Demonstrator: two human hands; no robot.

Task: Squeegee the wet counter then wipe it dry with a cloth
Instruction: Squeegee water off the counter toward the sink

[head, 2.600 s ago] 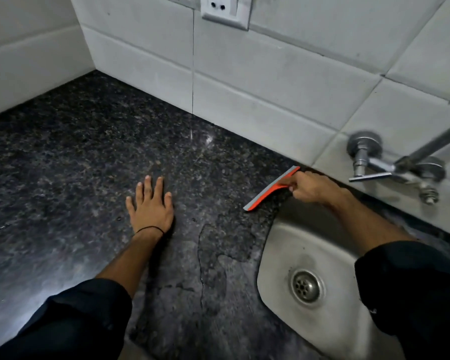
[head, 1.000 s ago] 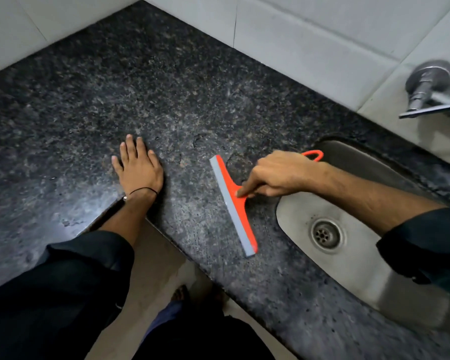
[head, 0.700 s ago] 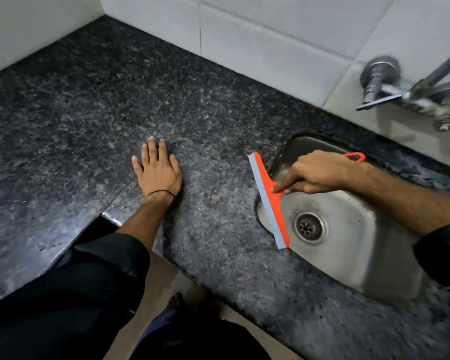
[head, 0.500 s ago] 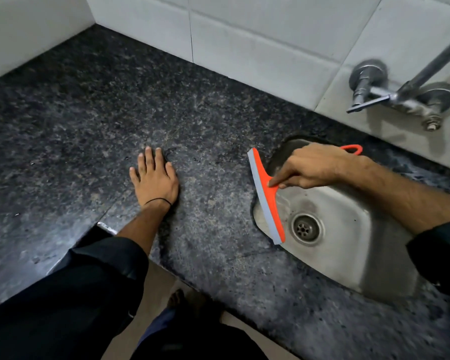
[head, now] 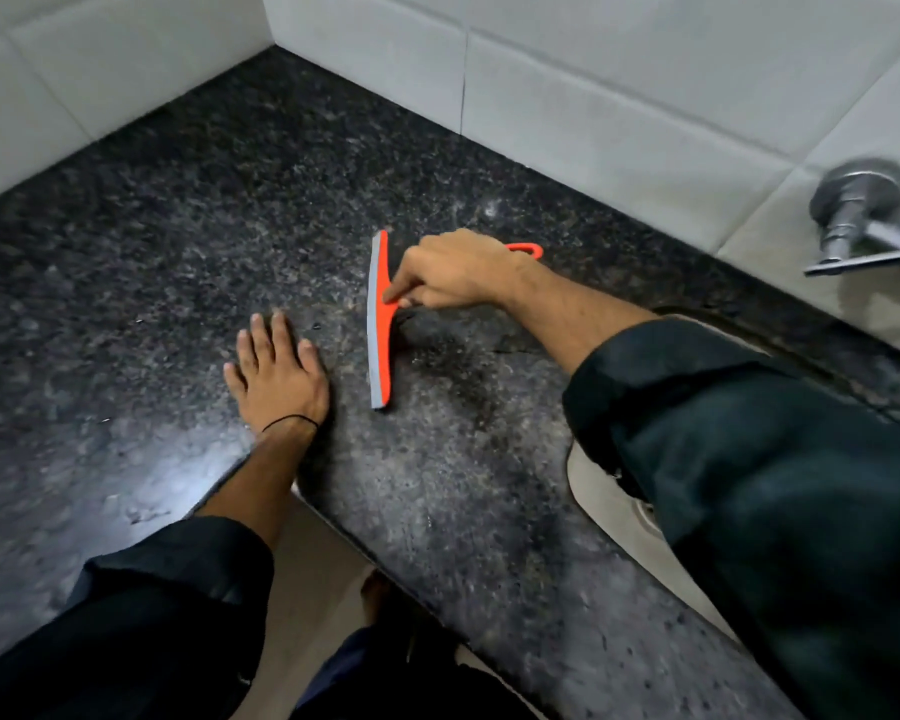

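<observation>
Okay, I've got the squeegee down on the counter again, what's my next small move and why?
Probably drag the squeegee rightward toward the sink. Your right hand already grips its handle, the blade sits on the counter, and a darker, seemingly wet patch lies between blade and sink.

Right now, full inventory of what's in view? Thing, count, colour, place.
squeegee: 1, orange with grey blade, on the counter mid-frame, held by the right hand
counter: 1, dark speckled granite, fills most of the frame, with wet patches
sink: 1, steel, right side, mostly hidden by the right sleeve
tap: 1, chrome, on the wall upper right
wall tiles: several, white, behind the counter
left hand: 1, flat on the counter, black band at wrist
right hand: 1, gripping the squeegee handle
</observation>
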